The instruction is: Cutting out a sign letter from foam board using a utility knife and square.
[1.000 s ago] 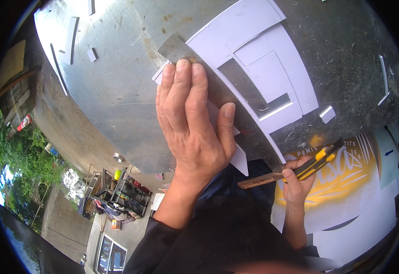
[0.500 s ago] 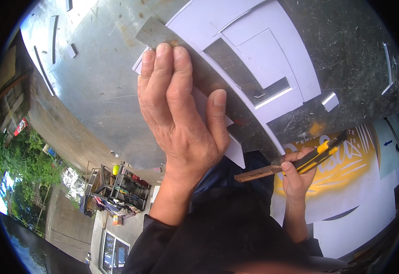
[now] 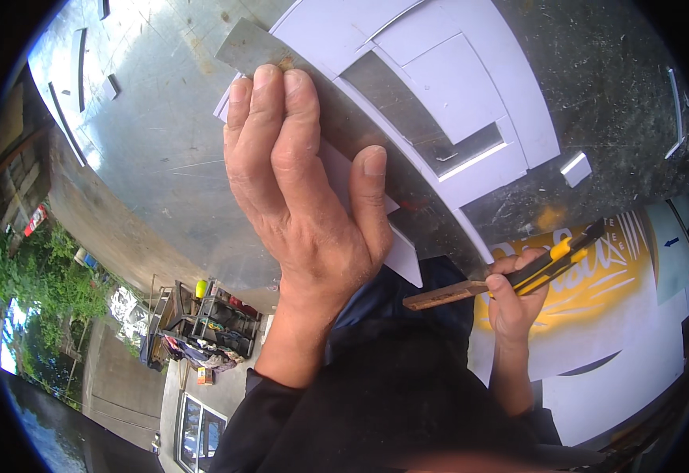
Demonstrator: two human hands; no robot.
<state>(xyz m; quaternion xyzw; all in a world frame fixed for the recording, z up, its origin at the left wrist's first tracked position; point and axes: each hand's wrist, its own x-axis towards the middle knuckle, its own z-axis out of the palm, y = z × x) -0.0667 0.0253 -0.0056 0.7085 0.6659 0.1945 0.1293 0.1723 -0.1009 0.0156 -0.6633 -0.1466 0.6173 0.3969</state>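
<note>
My left hand lies palm down with fingers stretched and thumb apart. Its fingertips touch a grey flat metal strip. Parts of a narrow white sheet piece show from under that hand. Beside it lies a larger white sheet with rectangular cut-outs and cut lines. My right hand is closed round a yellow and black utility knife, held near the table's close edge. A rusty brown flat strip sticks out leftward from its grip; whether this is the knife's blade I cannot tell.
The metal table is scratched and stained. A small white offcut and thin strips lie on it. To the right is a printed yellow and white sheet. A cluttered shelf stands at lower left.
My left hand has shifted slightly left and up in the picture, along with the sheets and strip, as the view moves a little. My right hand keeps its grip on the knife.
</note>
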